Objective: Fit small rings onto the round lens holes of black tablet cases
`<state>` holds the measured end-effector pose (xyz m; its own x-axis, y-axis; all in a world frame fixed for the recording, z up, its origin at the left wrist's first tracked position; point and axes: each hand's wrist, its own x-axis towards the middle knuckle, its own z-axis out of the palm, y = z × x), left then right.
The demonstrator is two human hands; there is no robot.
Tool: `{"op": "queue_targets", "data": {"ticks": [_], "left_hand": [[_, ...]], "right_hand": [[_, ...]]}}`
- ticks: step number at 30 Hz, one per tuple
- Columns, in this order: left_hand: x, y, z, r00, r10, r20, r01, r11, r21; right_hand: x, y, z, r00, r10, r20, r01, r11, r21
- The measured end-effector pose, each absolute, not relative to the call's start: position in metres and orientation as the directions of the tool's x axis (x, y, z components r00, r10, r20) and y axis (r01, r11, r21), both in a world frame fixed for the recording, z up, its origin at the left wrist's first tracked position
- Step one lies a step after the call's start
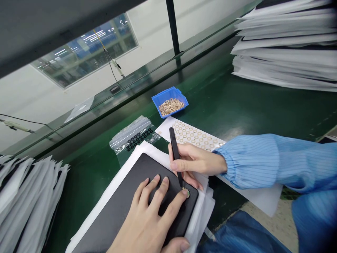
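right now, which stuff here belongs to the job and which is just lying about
Job, it seems: black tool, in the right hand; black panel, under the left hand; round piece at the tool's tip; sheet of pale rings; blue bin of rings; zip bag with black rings; layered stacks.

Lying about, apparently: pale sheet on the back ledge; hanging cable.

Window: I see bright streaks.
Surface: I catch soft glare.
Right stack: edge-stretched, softer.
Black tool: fairly sharp.

Left fingers spread, right fingers pinched
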<state>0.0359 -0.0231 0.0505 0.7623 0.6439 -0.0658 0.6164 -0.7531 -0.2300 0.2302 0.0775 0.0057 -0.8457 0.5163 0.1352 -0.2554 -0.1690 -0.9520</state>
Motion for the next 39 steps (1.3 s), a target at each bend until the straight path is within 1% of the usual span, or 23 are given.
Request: {"op": "queue_targets", "data": {"ticks": [3,7,15,17,20,22,24,27,28,29,30,32,33,34,36,37,39], "left_hand": [[0.035,-0.024,0.047,0.771,0.637,-0.010,0.613,-0.746,-0.258],[0.031,-0.028,0.042,0.779,0.625,0.049,0.610,-0.737,-0.291],[0.028,-0.029,0.039,0.807,0.585,0.083,0.574,-0.743,-0.343],[0.028,-0.031,0.037,0.787,0.609,0.097,0.602,-0.726,-0.333],[0.027,-0.035,0.031,0.730,0.673,0.121,0.675,-0.682,-0.281],[0.023,-0.035,0.026,0.732,0.669,0.131,0.678,-0.694,-0.242],[0.018,-0.034,0.023,0.756,0.641,0.134,0.654,-0.728,-0.206],[0.018,-0.031,0.027,0.769,0.635,0.081,0.639,-0.756,-0.141],[0.020,-0.029,0.032,0.759,0.651,0.026,0.649,-0.752,-0.113],[0.024,-0.027,0.037,0.744,0.666,-0.053,0.662,-0.745,-0.083],[0.028,-0.025,0.044,0.719,0.679,-0.149,0.680,-0.731,-0.051],[0.037,-0.023,0.057,0.648,0.684,-0.334,0.728,-0.686,0.007],[0.041,-0.023,0.063,0.616,0.682,-0.395,0.751,-0.660,0.031],[0.045,-0.023,0.068,0.596,0.680,-0.427,0.768,-0.639,0.054],[0.048,-0.025,0.076,0.590,0.686,-0.426,0.784,-0.613,0.097],[0.047,-0.027,0.078,0.593,0.692,-0.413,0.788,-0.605,0.116],[0.042,-0.030,0.080,0.603,0.705,-0.373,0.790,-0.592,0.159]], "right_hand": [[0.231,0.077,0.006,-0.841,0.521,0.146,-0.260,-0.152,-0.954],[0.232,0.074,0.009,-0.821,0.550,0.156,-0.242,-0.088,-0.966],[0.235,0.070,0.013,-0.797,0.575,0.185,-0.203,0.033,-0.979],[0.236,0.070,0.013,-0.790,0.580,0.199,-0.201,0.062,-0.978],[0.237,0.071,0.013,-0.789,0.573,0.221,-0.226,0.062,-0.972],[0.237,0.072,0.012,-0.808,0.547,0.220,-0.250,0.021,-0.968],[0.237,0.073,0.010,-0.839,0.498,0.217,-0.284,-0.063,-0.957],[0.235,0.077,0.008,-0.865,0.439,0.244,-0.363,-0.211,-0.908],[0.235,0.080,0.009,-0.855,0.452,0.253,-0.385,-0.227,-0.895],[0.236,0.083,0.011,-0.833,0.491,0.254,-0.397,-0.213,-0.893],[0.238,0.089,0.014,-0.794,0.556,0.246,-0.397,-0.169,-0.902],[0.243,0.105,0.024,-0.664,0.711,0.233,-0.347,-0.017,-0.938],[0.247,0.115,0.031,-0.582,0.779,0.233,-0.292,0.067,-0.954],[0.249,0.128,0.038,-0.502,0.831,0.241,-0.221,0.146,-0.964],[0.253,0.156,0.051,-0.359,0.891,0.278,-0.025,0.289,-0.957],[0.253,0.171,0.056,-0.299,0.903,0.308,0.089,0.348,-0.933],[0.250,0.201,0.062,-0.223,0.894,0.389,0.315,0.444,-0.839]]}}
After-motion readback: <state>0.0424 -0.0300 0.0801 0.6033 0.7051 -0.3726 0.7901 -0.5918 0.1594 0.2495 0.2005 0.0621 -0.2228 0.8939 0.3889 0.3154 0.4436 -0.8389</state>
